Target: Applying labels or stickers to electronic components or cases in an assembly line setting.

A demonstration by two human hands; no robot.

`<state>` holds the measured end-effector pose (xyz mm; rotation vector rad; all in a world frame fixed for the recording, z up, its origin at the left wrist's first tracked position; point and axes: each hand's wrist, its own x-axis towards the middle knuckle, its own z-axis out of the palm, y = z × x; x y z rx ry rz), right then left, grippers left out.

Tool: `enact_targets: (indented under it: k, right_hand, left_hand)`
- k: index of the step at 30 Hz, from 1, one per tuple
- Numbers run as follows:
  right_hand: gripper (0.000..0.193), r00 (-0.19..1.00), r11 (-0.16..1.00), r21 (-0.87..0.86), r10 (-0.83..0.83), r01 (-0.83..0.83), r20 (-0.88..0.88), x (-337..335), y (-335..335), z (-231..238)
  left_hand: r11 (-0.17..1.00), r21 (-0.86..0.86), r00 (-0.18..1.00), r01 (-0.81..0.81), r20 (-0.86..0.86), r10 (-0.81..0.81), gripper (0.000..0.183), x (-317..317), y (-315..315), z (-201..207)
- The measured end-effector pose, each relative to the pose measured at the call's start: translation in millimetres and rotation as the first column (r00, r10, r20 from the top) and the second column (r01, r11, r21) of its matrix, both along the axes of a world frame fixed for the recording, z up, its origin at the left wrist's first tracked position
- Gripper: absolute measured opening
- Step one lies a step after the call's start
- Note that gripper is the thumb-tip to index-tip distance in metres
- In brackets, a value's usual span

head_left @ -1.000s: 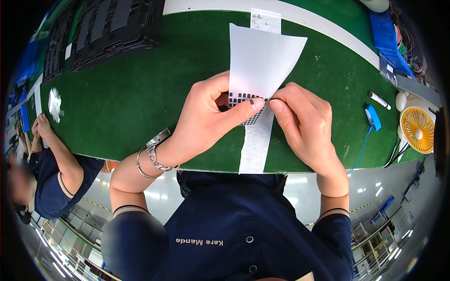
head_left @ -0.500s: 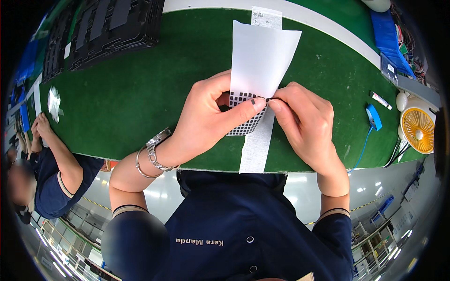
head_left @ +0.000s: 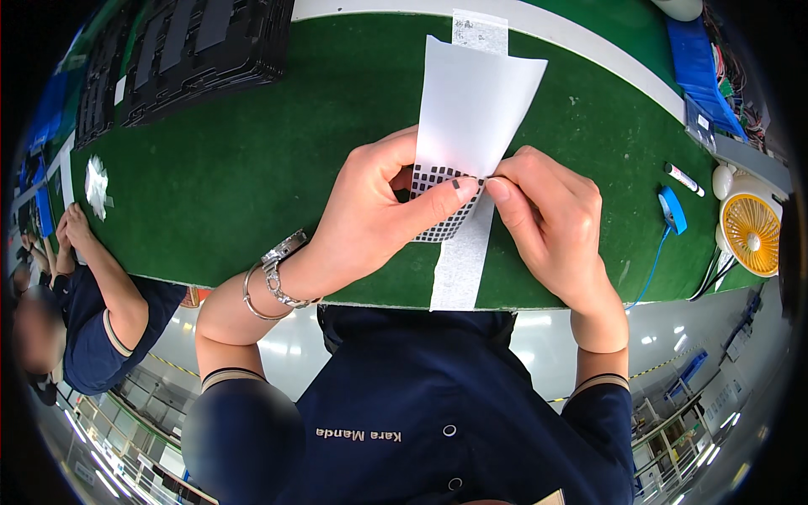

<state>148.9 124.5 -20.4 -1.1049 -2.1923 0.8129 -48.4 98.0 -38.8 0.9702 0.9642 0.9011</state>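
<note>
My left hand (head_left: 370,206) grips a white sheet of small black square stickers (head_left: 480,101), its thumb across the front and the other fingers behind. Rows of black squares cover the sheet's lower part, while the upper part is blank and stands up, slightly bent. One small black sticker (head_left: 456,184) lies on my left thumb. My right hand (head_left: 551,219) is closed in a pinch at the sheet's right edge, beside the left thumb tip. What lies between those right fingertips is too small to make out. Under the sheet, a white tape strip (head_left: 459,273) runs along the green table.
Black trays (head_left: 206,63) are stacked at the far left, near a crumpled white scrap (head_left: 97,187). On the right are a marker (head_left: 683,179), a blue corded band (head_left: 671,210), a yellow fan (head_left: 749,236) and a blue bin (head_left: 703,71). A co-worker's hands (head_left: 76,227) rest at the left edge.
The sheet's upper end has tilted slightly to the right. A dark speck seen earlier at my right fingertips no longer shows clearly. Both hands stay almost in place.
</note>
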Motion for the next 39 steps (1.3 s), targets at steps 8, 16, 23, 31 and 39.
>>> enact_targets:
  k: [8,16,23,31,39]
  right_hand:
    - [0.012,0.999,0.999,0.041,0.028,-0.029,0.020,1,0,0]
    - [0.012,0.999,0.998,0.058,0.035,-0.034,-0.002,3,0,6]
    - [0.010,0.998,0.910,-0.415,-0.004,-0.022,-0.061,2,-1,12]
    - [0.012,1.000,0.910,-0.415,-0.008,-0.005,-0.030,1,-2,9]
    - [0.012,1.000,0.905,-0.425,0.002,0.001,0.008,1,-2,9]
  left_hand:
    - [1.000,-0.011,1.000,0.007,0.009,-0.006,0.018,1,-1,-1]
    - [0.999,-0.034,0.994,0.038,-0.101,-0.041,0.019,1,3,7]
    - [0.900,0.418,0.874,0.124,-0.476,0.100,0.024,3,1,-11]
    - [0.878,0.446,0.837,0.171,-0.537,0.110,0.023,4,0,-12]
    - [0.899,0.369,0.806,0.238,-0.592,0.029,0.027,1,1,-4]
